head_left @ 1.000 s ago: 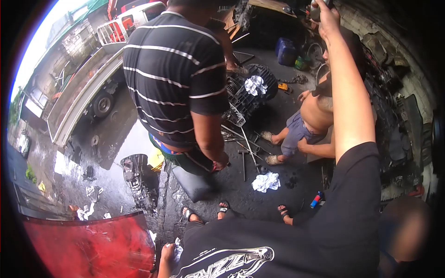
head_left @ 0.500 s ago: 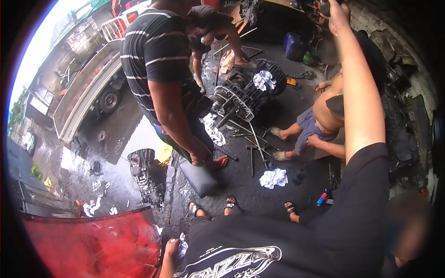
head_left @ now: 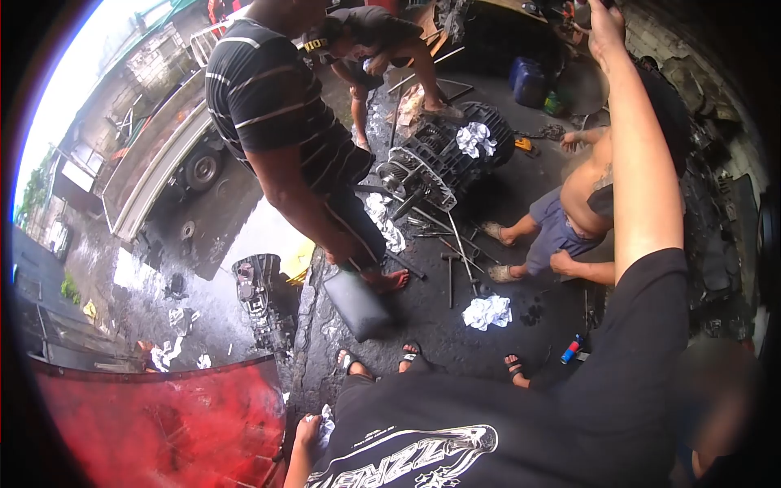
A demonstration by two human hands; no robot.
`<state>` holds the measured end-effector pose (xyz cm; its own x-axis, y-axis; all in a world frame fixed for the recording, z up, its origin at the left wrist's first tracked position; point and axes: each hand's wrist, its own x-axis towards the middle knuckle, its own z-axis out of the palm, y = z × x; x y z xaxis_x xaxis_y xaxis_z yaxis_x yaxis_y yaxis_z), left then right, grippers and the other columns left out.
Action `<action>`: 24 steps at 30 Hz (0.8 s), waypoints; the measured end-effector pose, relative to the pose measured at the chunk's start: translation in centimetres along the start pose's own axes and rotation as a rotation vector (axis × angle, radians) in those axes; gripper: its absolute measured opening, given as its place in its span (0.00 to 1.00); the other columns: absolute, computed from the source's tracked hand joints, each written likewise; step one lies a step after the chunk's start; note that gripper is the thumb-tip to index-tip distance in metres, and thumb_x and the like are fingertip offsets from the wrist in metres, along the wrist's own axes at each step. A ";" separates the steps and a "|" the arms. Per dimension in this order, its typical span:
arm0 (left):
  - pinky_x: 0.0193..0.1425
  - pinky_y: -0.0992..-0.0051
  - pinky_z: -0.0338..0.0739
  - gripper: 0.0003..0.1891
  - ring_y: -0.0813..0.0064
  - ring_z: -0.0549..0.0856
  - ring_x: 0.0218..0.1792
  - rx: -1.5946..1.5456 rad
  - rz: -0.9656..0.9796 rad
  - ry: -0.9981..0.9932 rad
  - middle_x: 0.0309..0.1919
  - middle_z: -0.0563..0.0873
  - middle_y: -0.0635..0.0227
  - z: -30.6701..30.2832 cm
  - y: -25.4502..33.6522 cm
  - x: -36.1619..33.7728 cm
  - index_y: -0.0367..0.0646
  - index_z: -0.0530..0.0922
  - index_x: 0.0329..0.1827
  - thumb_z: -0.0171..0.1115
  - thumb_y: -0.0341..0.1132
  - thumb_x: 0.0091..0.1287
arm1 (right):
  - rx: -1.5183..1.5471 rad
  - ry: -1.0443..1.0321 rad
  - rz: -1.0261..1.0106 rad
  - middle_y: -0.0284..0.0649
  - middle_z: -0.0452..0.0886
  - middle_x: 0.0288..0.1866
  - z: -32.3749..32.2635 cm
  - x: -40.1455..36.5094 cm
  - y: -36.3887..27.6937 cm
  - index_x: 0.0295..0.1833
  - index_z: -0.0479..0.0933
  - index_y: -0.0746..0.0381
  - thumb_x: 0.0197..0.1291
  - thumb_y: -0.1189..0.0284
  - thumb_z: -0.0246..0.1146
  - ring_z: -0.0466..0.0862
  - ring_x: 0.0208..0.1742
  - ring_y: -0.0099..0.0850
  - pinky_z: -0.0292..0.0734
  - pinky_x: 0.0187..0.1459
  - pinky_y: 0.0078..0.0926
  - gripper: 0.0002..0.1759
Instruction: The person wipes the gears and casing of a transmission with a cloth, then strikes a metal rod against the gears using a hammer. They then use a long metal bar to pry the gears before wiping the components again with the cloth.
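A: What has the left hand (head_left: 307, 431) got?

B: A crumpled white cloth (head_left: 326, 426), clenched in the fingers at the near left, beside the black shirt (head_left: 521, 431). It looks soft enough to bunch up, which is probably why one fist contains it.

A: And the right hand (head_left: 604, 37)?

B: Raised at the far right, arm stretched out. Its fingers meet the edge of the view with something dark by them, so I can't tell whether it grasps that, or why it's up there.

A: Any other white stuff?

B: One pale wad (head_left: 476, 140) sits on the gear housing (head_left: 443, 159), far from us; a white bundle (head_left: 488, 312) lies nearer, on the dark floor. Both spots seem handy for anyone bending down.

A: Why does the T-shaped bar (head_left: 451, 281) lie there?

B: It's between housing and bundle, left of the seated person (head_left: 582, 195), perhaps to be reachable without standing. The housing itself is down on the floor, likely for its weight, with gears exposed on its near left side.

A: And left of that?

B: A person in a striped shirt (head_left: 268, 106), standing by a dark block (head_left: 356, 305).
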<state>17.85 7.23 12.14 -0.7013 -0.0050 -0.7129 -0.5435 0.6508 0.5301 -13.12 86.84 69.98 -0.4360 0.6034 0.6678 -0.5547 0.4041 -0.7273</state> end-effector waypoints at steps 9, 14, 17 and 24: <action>0.38 0.72 0.74 0.16 0.76 0.80 0.32 -0.127 -0.059 0.027 0.29 0.84 0.64 0.9 -2.0 0.5 0.31 0.79 0.40 0.61 0.39 0.63 | -0.023 0.046 -0.048 0.28 0.75 0.26 -0.2 0.2 0.3 0.41 0.76 0.56 0.63 0.66 0.64 0.74 0.22 0.19 0.67 0.21 0.18 0.07; 0.38 0.72 0.74 0.17 0.74 0.81 0.32 -0.087 -0.062 0.038 0.28 0.84 0.63 1.1 -2.5 0.6 0.33 0.80 0.38 0.61 0.42 0.63 | -0.023 0.005 -0.032 0.27 0.76 0.25 -0.7 0.0 0.1 0.39 0.76 0.56 0.63 0.65 0.64 0.74 0.22 0.19 0.67 0.21 0.18 0.07; 0.38 0.72 0.74 0.17 0.73 0.81 0.32 -0.064 -0.073 0.026 0.28 0.84 0.62 1.1 -3.0 0.5 0.34 0.81 0.38 0.61 0.44 0.63 | -0.034 -0.018 -0.032 0.27 0.75 0.24 -1.0 -0.6 -0.5 0.38 0.76 0.55 0.63 0.65 0.64 0.74 0.22 0.18 0.66 0.21 0.18 0.07; 0.34 0.72 0.73 0.15 0.76 0.80 0.30 -0.186 -0.030 0.053 0.29 0.84 0.64 2.0 -3.7 0.4 0.34 0.80 0.39 0.61 0.41 0.65 | -0.100 0.031 0.007 0.24 0.76 0.25 -0.8 -1.0 -1.2 0.38 0.76 0.51 0.61 0.62 0.64 0.75 0.25 0.18 0.68 0.24 0.25 0.07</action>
<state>20.46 6.37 8.97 -0.7042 -0.0650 -0.7070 -0.6369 0.4979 0.5886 -11.48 86.31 70.04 -0.4168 0.6265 0.6586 -0.4775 0.4656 -0.7451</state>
